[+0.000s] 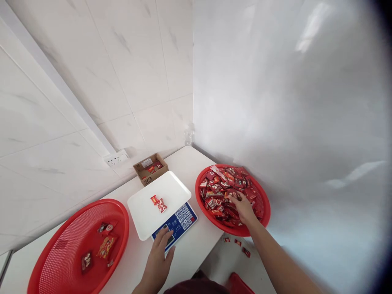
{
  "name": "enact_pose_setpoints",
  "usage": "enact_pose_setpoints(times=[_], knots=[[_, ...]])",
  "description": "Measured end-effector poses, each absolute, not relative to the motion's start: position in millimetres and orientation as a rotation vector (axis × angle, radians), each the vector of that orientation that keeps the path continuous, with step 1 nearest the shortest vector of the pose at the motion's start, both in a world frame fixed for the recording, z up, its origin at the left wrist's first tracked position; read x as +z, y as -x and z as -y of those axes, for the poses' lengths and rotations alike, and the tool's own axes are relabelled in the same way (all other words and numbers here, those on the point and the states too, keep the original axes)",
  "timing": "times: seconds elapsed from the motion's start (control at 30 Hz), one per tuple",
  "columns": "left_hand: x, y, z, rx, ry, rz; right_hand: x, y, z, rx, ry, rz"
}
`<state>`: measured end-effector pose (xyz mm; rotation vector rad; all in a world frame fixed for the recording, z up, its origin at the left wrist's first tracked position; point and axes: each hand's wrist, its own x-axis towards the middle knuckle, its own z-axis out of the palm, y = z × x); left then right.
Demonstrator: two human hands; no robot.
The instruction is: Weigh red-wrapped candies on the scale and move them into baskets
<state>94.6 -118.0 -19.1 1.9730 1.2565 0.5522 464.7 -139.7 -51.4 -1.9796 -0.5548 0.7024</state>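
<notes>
My left hand lies over the display end of a blue electronic scale, its fingers stretched out and its thumb apart. On the scale's white weighing tray rest a few small red-wrapped snack packets. My right hand reaches into the right-hand red basket, which is heaped with red snack packets. Its thumb and fingers close on a packet at the top of the heap; the fingers partly cover that packet.
A second red basket at the left holds several packets. Behind the tray stands a small cardboard box with red packets. A clear bottle is in the corner by a grey panel. Several packets lie below the table edge.
</notes>
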Motion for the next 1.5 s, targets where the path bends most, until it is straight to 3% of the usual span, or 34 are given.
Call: enact_pose_setpoints(times=[0.2, 0.4, 0.63, 1.17, 1.5], knots=[[25, -136, 114, 0.417, -1.243, -1.019, 1, -414, 152, 1.176, 1.421, 0.396], [40, -153, 111, 0.387, -0.621, -0.812, 32, -317, 146, 1.804, 1.11, 0.948], [13, -117, 107, 0.596, -0.401, -0.873, 16, -270, 121, 1.614, 1.379, 1.126], [13, -85, 84, 0.78, -0.313, -0.954, 26, -252, 81, 1.95, 1.214, 0.959], [22, -99, 77, 0.779, -0.424, -0.989, 21, -258, 72, 1.929, 1.214, 0.949]])
